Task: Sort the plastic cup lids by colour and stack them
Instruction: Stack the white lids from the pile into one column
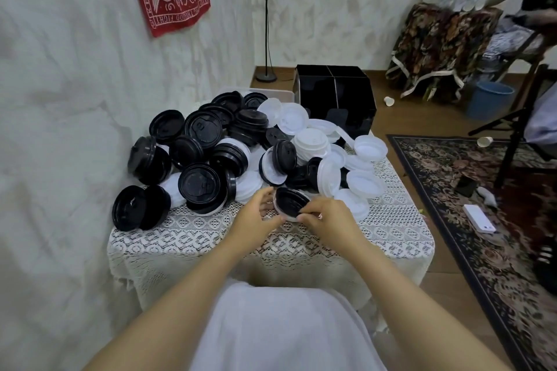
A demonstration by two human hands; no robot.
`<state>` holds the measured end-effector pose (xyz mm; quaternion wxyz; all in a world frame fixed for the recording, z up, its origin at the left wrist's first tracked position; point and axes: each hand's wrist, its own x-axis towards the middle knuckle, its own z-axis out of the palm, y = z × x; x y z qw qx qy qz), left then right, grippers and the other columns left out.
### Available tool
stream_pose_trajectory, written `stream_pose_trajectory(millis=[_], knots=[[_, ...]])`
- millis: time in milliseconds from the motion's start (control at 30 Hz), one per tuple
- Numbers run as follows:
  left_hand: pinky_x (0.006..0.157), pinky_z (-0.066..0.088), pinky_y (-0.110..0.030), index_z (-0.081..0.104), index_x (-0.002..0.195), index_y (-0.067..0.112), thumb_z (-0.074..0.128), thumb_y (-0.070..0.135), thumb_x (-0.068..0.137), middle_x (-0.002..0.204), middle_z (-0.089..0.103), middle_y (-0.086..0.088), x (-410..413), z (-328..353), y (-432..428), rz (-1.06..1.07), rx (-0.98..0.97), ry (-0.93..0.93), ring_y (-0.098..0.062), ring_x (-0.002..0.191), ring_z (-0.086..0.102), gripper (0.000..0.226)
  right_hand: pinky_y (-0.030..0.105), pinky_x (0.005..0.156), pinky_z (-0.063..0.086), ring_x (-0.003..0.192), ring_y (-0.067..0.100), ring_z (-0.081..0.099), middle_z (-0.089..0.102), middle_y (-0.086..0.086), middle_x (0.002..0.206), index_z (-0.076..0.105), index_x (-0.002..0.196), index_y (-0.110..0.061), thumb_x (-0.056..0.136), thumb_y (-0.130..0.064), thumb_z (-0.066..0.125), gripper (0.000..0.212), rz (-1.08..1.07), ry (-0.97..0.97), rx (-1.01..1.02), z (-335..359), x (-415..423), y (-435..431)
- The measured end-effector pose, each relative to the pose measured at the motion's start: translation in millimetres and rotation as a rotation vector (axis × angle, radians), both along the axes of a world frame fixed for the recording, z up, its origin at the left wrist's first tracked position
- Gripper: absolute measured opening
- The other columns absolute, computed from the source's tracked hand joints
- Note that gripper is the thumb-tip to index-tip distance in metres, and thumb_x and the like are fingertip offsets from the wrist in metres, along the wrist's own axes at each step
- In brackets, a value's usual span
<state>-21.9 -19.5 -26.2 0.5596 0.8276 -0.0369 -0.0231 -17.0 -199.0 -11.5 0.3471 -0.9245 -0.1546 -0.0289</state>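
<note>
Facing hollow side up and tilted, a black lid (290, 200) is pinched by its rim at frame centre by the left hand (256, 212) and right hand (327, 220); its near edge is hidden behind them

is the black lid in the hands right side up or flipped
Flipped: the black lid shows its hollow underside, tilted toward the camera, held between left hand and right hand.

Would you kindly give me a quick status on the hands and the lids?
Holding one black lid between left hand and right hand, white edge under it. Behind, mixed lid pile unsorted. Nothing blocking the hands.
</note>
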Motion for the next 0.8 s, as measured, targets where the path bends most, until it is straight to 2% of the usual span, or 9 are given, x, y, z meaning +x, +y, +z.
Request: stream_pose_trajectory(millis=[67,133,233,300,400,500,600,700,800], knots=[[0.076,0.042,-0.005,0.037,0.140,0.022,0.074,0.015,0.084,0.122,0.050,0.013,2,-1,0,0.021,0.009,0.006,0.001,0.106,0.052,0.067,0.036,0.077,0.050,0.080,0.021,0.062,0.069,0.005,0.090,0.076,0.095,-0.008,0.091,-0.017,0.066,0.014,-0.051,0.005,0.039,1,-3,-3],[0.080,0.042,-0.009,0.035,0.143,0.019,0.075,0.015,0.083,0.127,0.050,0.008,2,-3,0,0.032,0.037,0.010,-0.005,0.111,0.052,0.071,0.026,0.072,0.048,0.080,0.018,0.064,0.071,0.004,0.089,0.075,0.098,-0.008,0.093,-0.016,0.064,0.014,-0.113,0.007,0.109,1,-6,-6],[0.096,0.043,-0.022,0.043,0.139,0.022,0.073,0.015,0.084,0.130,0.051,0.009,-1,-5,-1,0.019,0.146,-0.024,-0.007,0.118,0.049,0.062,0.011,0.066,0.044,0.078,-0.002,0.060,0.068,-0.012,0.083,0.073,0.101,-0.016,0.095,-0.017,0.061,0.014,-0.170,0.006,0.248,4,-15,-15],[0.105,0.039,-0.029,0.051,0.133,0.022,0.069,0.017,0.088,0.138,0.046,0.007,-3,-6,-1,-0.015,0.274,-0.068,-0.007,0.120,0.044,0.049,0.011,0.064,0.043,0.071,-0.005,0.058,0.067,-0.013,0.080,0.070,0.094,-0.022,0.096,-0.016,0.059,0.013,-0.224,0.011,0.401,8,-24,-25],[0.101,0.029,-0.019,0.063,0.120,0.023,0.064,0.020,0.092,0.143,0.039,0.008,-2,-9,0,-0.046,0.373,-0.105,-0.007,0.124,0.040,0.029,0.014,0.052,0.043,0.054,0.002,0.052,0.065,0.001,0.074,0.066,0.089,-0.018,0.098,-0.011,0.054,0.017,-0.397,0.023,0.713,13,-38,-46],[0.095,0.028,-0.016,0.068,0.108,0.019,0.063,0.019,0.092,0.143,0.039,0.006,0,-12,0,-0.043,0.396,-0.139,-0.003,0.122,0.037,0.017,0.020,0.047,0.043,0.060,0.010,0.052,0.059,0.011,0.082,0.062,0.093,-0.008,0.100,-0.011,0.050,0.015,-0.605,0.079,0.997,11,-42,-74],[0.098,0.027,-0.017,0.068,0.104,0.018,0.061,0.019,0.094,0.143,0.040,0.007,1,-16,-2,-0.032,0.395,-0.157,-0.008,0.130,0.036,0.013,0.018,0.045,0.048,0.064,0.012,0.053,0.056,0.010,0.092,0.060,0.109,-0.003,0.102,-0.012,0.049,0.016,-0.769,0.194,1.225,4,-41,-100],[0.098,0.021,-0.011,0.067,0.106,0.017,0.058,0.019,0.095,0.130,0.049,0.009,0,-16,-1,-0.016,0.379,-0.206,-0.002,0.123,0.036,0.014,0.017,0.041,0.048,0.063,0.013,0.051,0.052,0.009,0.083,0.056,0.109,-0.002,0.101,-0.012,0.051,0.015,-0.902,0.281,1.280,-4,-42,-111],[0.074,0.037,-0.008,0.064,0.104,0.020,0.056,0.018,0.096,0.096,0.059,0.016,-3,-12,1,0.037,0.212,-0.193,-0.003,0.087,0.053,0.011,0.016,0.041,0.048,0.064,0.015,0.050,0.049,0.008,0.077,0.056,0.104,0.001,0.101,-0.009,0.050,0.012,-0.920,0.303,1.236,-7,-43,-110]])
